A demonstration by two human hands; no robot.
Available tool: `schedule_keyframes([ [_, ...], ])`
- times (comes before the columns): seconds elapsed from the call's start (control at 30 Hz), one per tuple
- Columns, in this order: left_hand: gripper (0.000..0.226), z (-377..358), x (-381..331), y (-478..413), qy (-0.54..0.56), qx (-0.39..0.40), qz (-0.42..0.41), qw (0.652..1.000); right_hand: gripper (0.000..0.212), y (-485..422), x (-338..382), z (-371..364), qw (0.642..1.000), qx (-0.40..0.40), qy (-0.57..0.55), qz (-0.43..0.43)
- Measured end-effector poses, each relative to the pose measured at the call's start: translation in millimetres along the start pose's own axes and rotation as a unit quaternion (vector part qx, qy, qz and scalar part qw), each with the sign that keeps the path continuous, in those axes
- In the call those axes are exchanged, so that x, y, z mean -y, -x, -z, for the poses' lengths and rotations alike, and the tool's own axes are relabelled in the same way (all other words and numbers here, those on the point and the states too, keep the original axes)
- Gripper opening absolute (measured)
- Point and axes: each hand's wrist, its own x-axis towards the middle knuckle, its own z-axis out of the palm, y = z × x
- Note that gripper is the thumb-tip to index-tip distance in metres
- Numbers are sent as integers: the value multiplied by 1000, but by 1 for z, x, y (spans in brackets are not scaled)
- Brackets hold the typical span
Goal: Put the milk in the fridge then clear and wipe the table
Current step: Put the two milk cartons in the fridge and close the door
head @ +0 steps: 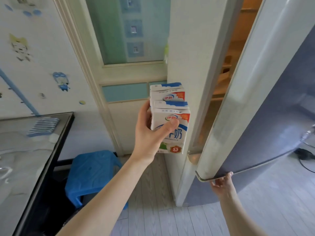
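Milk cartons [179, 135], stiff but crushable (likely heavy), sit clamped in left hand [150, 135] just beside fridge door [272, 125]; right hand [221, 183] grips its lower edge.

Two upright white-and-blue milk cartons [178, 139], one behind the other, beside the open fridge door [272, 116].

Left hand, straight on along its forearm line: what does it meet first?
Likely the fridge's white side wall, just left of the open gap; the milk cartons in the left hand would touch it first. Depth is unclear.
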Motion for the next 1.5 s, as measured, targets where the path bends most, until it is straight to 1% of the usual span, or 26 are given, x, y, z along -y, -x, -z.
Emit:
schedule_keyframes([
  [0.07,72,-2,-1,7,7,-3,2,1000,58,17,4,15,1000,-8,7,6],
  [0.1,69,-3,-1,9,8,-4,1,1000,53,25,6,21,1000,-10,4,3],
  [0.17,74,-9,-5,18,15,2,4,1000,36,42,9,40,1000,-15,-26,-5],
  [0.23,75,-13,-8,27,18,10,6,1000,32,50,6,60,998,-29,-50,-29],
  [0.3,67,-17,-12,40,22,27,11,999,37,61,-1,81,995,-29,-76,-56],
  [0.37,61,-20,-15,51,16,41,12,999,51,70,-4,93,991,-21,-108,-70],
  [0.47,62,-22,-21,66,11,55,13,998,56,85,-5,108,985,-34,-157,-68],
  [0.57,66,-24,-28,79,7,64,15,998,56,93,-5,127,978,-76,-187,-43],
  [0.6,66,-25,-29,81,6,67,15,998,55,94,-4,129,982,-93,-160,-24],
  [0.67,67,-26,-34,88,3,72,17,997,52,108,-6,139,989,-130,-65,37],
  [0.7,69,-27,-36,90,3,73,19,997,49,120,-10,144,989,-127,-8,69],
  [0.73,72,-27,-38,92,5,73,19,997,47,138,-15,148,983,-129,74,105],
  [0.8,79,-29,-41,97,6,75,19,997,48,159,-28,151,970,-87,175,147],
  [0.87,84,-31,-43,103,5,84,21,996,55,176,-40,146,929,-105,310,171],
  [0.93,86,-34,-46,106,10,90,25,996,56,188,-41,123,918,-123,343,160],
  [0.97,87,-36,-48,107,16,91,28,995,54,196,-37,110,918,-111,349,151],
  [1.03,85,-39,-52,108,24,96,31,995,41,206,-18,71,940,-56,301,152],
  [1.1,82,-43,-55,107,28,100,35,994,27,211,6,41,976,81,158,123],
  [1.13,81,-45,-58,106,31,103,34,994,23,217,17,29,976,151,96,128],
  [1.17,79,-47,-59,104,32,105,32,993,24,228,29,13,959,238,79,133],
  [1.2,77,-50,-61,100,33,107,29,993,29,238,38,0,938,288,111,161],
  [1.3,70,-60,-67,89,39,118,24,992,50,276,64,-34,854,384,223,272],
  [1.33,71,-65,-67,85,41,121,24,992,50,282,73,-40,823,420,247,292],
  [1.37,69,-70,-67,81,42,122,26,991,48,288,81,-46,804,440,266,299],
  [1.43,60,-80,-67,72,46,121,27,991,45,290,93,-55,792,446,294,296],
  [1.5,51,-93,-66,61,53,126,22,990,47,286,107,-61,784,449,311,295],
])
